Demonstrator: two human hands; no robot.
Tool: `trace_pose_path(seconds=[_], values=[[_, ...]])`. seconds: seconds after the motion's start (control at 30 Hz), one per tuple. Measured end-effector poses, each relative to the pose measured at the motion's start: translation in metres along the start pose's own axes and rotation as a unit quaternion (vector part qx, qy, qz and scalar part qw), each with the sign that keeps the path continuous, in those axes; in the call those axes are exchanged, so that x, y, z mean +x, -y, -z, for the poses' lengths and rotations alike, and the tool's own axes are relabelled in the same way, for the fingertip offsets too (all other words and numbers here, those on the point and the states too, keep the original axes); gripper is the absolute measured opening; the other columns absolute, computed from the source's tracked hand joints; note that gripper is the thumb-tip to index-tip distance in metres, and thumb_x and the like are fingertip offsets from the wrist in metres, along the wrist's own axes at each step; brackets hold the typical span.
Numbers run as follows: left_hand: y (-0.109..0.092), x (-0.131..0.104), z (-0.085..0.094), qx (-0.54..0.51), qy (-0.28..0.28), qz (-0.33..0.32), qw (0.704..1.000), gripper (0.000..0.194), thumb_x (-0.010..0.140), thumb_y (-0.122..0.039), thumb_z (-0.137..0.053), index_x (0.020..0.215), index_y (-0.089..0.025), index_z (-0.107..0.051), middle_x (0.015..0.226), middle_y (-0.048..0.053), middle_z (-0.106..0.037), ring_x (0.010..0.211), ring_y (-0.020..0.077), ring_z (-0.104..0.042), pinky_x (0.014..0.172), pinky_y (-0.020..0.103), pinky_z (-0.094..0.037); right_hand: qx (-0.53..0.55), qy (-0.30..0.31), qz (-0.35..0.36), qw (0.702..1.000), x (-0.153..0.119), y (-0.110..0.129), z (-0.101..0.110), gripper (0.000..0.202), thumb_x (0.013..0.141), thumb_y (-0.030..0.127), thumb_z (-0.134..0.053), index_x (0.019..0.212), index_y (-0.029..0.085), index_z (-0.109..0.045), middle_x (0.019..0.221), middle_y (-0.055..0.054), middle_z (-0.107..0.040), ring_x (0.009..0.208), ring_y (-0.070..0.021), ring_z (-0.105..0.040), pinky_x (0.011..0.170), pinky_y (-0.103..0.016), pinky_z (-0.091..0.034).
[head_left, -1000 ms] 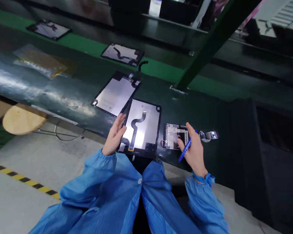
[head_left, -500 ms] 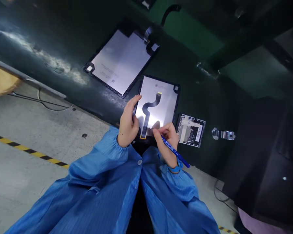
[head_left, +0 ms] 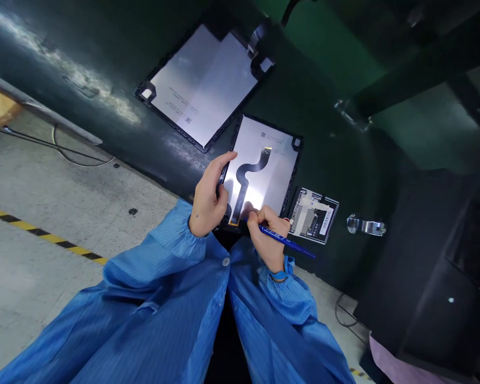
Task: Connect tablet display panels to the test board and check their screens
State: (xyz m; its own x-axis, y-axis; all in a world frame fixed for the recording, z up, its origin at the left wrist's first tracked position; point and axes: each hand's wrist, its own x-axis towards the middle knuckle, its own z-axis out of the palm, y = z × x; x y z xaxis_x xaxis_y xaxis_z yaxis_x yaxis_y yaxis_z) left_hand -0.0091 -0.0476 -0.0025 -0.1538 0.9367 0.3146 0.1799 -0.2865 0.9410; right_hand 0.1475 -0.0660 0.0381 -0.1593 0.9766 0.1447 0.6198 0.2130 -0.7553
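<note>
A display panel (head_left: pixel 278 173) with a silvery back and black frame lies on the dark green bench, close to my body. My left hand (head_left: pixel 210 197) grips its left edge, thumb and forefinger at the frame and the other fingers hidden. On the silver back a black flex cable (head_left: pixel 242 186) runs in an S-shape, with gold contacts at both ends. My right hand (head_left: pixel 269 237) pinches a slim blue pen-shaped tool (head_left: pixel 288 243) over the panel's near edge, right of the cable's lower end. The tool's working tip is hard to make out.
A second, larger display panel (head_left: pixel 204 85) lies beyond, to the left. Right of my right hand is a circuit board (head_left: pixel 314 216) with pale tape and a label. Further right are a metal clasp (head_left: pixel 366 225) and a black case (head_left: pixel 412 256). The bench's front edge runs diagonally.
My right hand has shifted slightly left toward the cable's lower end, and the blue tool lies flatter. My left hand still holds the panel's edge. The camera view has shifted a little.
</note>
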Motion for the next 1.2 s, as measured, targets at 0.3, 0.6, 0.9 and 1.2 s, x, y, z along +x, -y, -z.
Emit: trace_pose_path(seconds=[0.3, 0.6, 0.9, 1.2], values=[[-0.008, -0.002, -0.003, 0.073, -0.008, 0.009, 0.997, 0.056, 0.087, -0.007, -0.049, 0.143, -0.018, -0.046, 0.145, 0.014, -0.052, 0.139, 0.0266, -0.047, 0.118, 0.046, -0.038, 0.13, -0.058, -0.055, 0.988, 0.048, 0.003, 0.051, 0.013, 0.09, 0.035, -0.065, 0.087, 0.022, -0.064, 0.073, 0.003, -0.064, 0.055, -0.0082, -0.053, 0.05, -0.021, -0.041], [-0.044, 0.026, 0.001, 0.177, 0.04, -0.012, 0.983, 0.037, 0.094, -0.014, -0.047, 0.129, -0.017, -0.058, 0.134, 0.011, -0.064, 0.127, 0.0219, -0.058, 0.11, 0.04, -0.046, 0.126, 0.061, 0.042, 0.989, 0.126, -0.015, 0.022, 0.015, 0.084, 0.03, -0.07, 0.087, 0.023, -0.056, 0.085, 0.003, -0.069, 0.078, -0.0134, -0.069, 0.076, -0.03, -0.056], [-0.03, 0.061, -0.009, 0.296, 0.187, -0.005, 0.937, 0.042, 0.083, -0.022, -0.071, 0.122, -0.01, -0.061, 0.108, 0.012, -0.07, 0.102, 0.0292, -0.063, 0.09, 0.045, -0.053, 0.156, 0.056, 0.035, 0.986, 0.114, -0.018, 0.036, 0.017, 0.087, 0.035, -0.067, 0.091, 0.024, -0.054, 0.093, 0.001, -0.066, 0.083, -0.0136, -0.066, 0.072, -0.028, -0.056], [-0.029, 0.045, -0.016, 0.225, 0.122, 0.027, 0.966, 0.038, 0.08, -0.014, -0.069, 0.116, -0.018, -0.059, 0.108, 0.009, -0.067, 0.1, 0.0245, -0.062, 0.089, 0.04, -0.052, 0.133, 0.084, 0.0, 0.988, 0.113, -0.021, 0.026, 0.021, 0.081, 0.029, -0.072, 0.096, 0.024, -0.059, 0.101, -0.002, -0.07, 0.084, -0.0165, -0.071, 0.082, -0.037, -0.058]])
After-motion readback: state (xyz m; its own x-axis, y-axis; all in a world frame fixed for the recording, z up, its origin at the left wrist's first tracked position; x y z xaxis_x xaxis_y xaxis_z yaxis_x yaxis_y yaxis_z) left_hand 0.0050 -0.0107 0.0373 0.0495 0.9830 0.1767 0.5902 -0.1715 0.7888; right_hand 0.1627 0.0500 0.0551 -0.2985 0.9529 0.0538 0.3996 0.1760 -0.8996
